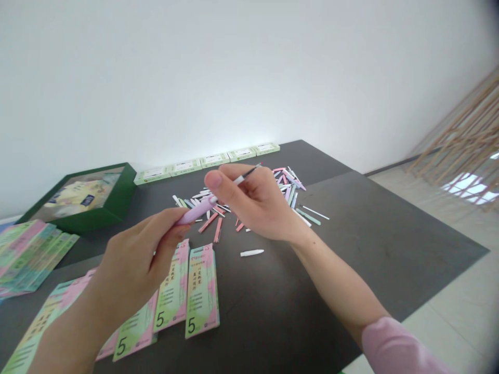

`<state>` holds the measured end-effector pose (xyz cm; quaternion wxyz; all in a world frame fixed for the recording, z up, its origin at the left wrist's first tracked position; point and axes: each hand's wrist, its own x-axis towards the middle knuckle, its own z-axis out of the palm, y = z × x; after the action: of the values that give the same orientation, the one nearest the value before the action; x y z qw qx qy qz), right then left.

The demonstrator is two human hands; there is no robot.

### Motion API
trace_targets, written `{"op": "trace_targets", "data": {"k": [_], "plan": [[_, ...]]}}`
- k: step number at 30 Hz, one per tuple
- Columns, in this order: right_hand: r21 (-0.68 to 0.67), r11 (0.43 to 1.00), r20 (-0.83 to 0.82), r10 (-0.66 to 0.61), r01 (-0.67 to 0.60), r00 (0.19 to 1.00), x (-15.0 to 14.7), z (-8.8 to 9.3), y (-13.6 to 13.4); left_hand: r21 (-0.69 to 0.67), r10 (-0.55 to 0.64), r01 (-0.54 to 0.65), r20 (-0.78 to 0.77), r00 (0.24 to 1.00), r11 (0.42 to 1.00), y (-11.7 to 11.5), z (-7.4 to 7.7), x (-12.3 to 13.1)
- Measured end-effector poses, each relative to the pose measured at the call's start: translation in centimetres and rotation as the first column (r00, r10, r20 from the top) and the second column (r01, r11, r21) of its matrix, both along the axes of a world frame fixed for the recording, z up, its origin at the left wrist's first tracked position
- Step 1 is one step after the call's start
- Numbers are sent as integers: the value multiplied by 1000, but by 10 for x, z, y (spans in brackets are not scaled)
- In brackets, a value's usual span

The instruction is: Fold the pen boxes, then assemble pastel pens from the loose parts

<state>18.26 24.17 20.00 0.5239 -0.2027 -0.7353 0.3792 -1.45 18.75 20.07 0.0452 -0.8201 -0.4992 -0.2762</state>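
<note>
My left hand (142, 252) grips a lilac pen barrel (198, 210) between thumb and fingers. My right hand (249, 200) pinches a thin pen refill (242, 178) with a white sleeve and a dark, pink-tipped end pointing up and right. The lower end of the refill meets the open end of the barrel; how deep it sits inside cannot be made out. Below my right hand a single white pen tip piece (252, 253) lies on the dark table (296, 296). Behind the hands, loose pen parts (288, 182) in pink, lilac, green and white are scattered, partly hidden by my right hand.
Several green-and-pink pen cartons (202, 291) lie in front, and more are stacked (35, 254) at the left. A green box (117, 195) holding plastic-wrapped items stands behind them. Flat pale-green boxes (214, 160) line the wall. Wooden sticks (463, 132) are at far right.
</note>
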Motion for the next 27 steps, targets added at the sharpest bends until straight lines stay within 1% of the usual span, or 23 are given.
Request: {"op": "trace_targets", "data": {"k": [3,6,8,11,14,16,17,20,22,24,25,27], "plan": [[-45,999,102,25,-21,994,5,-3,-2,4,1,-1,-27,1000,1000,-1,-2,-4],[-130,988,155,103,-83,982,11,-11,0,1,-8,8,-39,999,1000,-1,-3,-8],[-162,979,177,153,-124,972,12,-16,1,0,-17,17,-45,999,1000,-1,-5,-10],[-128,982,196,164,-140,967,10,-19,0,8,-48,48,-14,999,999,-1,-9,-10],[-76,981,112,187,-179,976,9,-15,-2,-17,-86,87,47,995,996,-1,-12,-8],[-47,987,50,158,-156,986,8,-11,-5,-46,-69,71,52,996,996,-1,-13,-6],[-32,992,53,121,-120,991,8,-9,-6,-56,-59,62,50,997,997,-1,-13,-6],[28,999,141,-35,32,989,5,-3,-10,-52,-69,74,83,994,996,-1,-14,-3],[47,998,194,-50,41,980,2,2,-13,-94,-104,120,160,982,988,-1,-15,-2],[49,999,205,-16,7,979,-1,6,-13,-200,-126,196,316,940,960,-2,-17,0],[58,998,194,-7,-5,981,-3,8,-12,-266,-115,243,421,900,933,-3,-18,0],[104,994,146,-34,19,989,-7,14,-8,-368,-40,342,627,778,865,-4,-22,1]]}}
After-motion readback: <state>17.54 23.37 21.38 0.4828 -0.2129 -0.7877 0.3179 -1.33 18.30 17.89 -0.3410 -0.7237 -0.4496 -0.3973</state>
